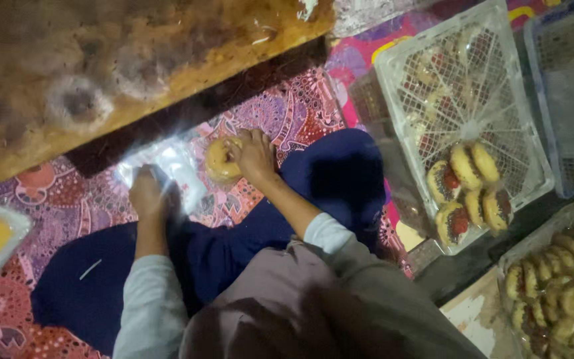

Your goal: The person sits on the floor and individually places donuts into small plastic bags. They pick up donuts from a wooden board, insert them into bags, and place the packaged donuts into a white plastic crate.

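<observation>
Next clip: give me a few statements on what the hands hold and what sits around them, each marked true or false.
1. The right hand holds a round yellowish pastry. True.
2. The left hand rests on a clear plastic bag. True.
3. The white crate stands to the person's left. False: it stands to the right, with filled pastries in it.
4. The floor covering is plain grey. False: it is patterned in red and purple.
5. Both hands are inside the white crate. False: both are over the floor covering, in front of the person's knees.
</observation>
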